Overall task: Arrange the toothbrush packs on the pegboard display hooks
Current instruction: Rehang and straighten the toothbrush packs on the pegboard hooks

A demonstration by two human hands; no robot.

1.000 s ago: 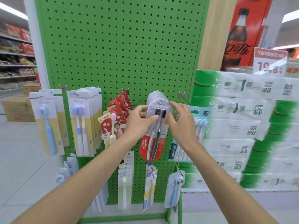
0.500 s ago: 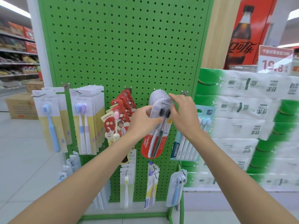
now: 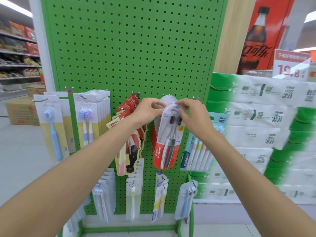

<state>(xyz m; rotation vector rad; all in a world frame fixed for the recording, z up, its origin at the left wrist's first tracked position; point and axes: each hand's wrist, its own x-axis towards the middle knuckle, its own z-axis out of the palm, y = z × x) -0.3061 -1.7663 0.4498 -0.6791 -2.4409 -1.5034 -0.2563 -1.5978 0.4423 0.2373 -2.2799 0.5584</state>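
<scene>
We hold a toothbrush pack (image 3: 166, 141) against the green pegboard (image 3: 136, 48), in the upper row between the red packs and a teal pack. Our left hand (image 3: 147, 111) has its fingers curled and pinches the pack's clear rounded top at its left edge. Our right hand (image 3: 193, 117) pinches the top at its right edge, fingertips beside the hang hole, where a bit of metal hook (image 3: 173, 109) shows. We cannot tell whether the pack sits fully on the hook. The pack is a clear shell on a red card. In it lie two brushes, heads up, with dark bristles, one handle pale and one dark green. A stack of like packs (image 3: 168, 100) hangs just behind it.

To the left hang the red packs (image 3: 130, 106), the front one tilted and holding a pink brush. Further left, white-and-yellow packs (image 3: 89, 120) each hold two brushes, and a single-brush pack (image 3: 51, 127) holds one blue brush. On the right the teal pack (image 3: 196, 151) holds a row of pastel-handled brushes. Smaller packs (image 3: 133, 194) hang on the lower row. Beside the board stand stacked tissue bundles (image 3: 256, 117) with a price sign (image 3: 290, 65) above them.
</scene>
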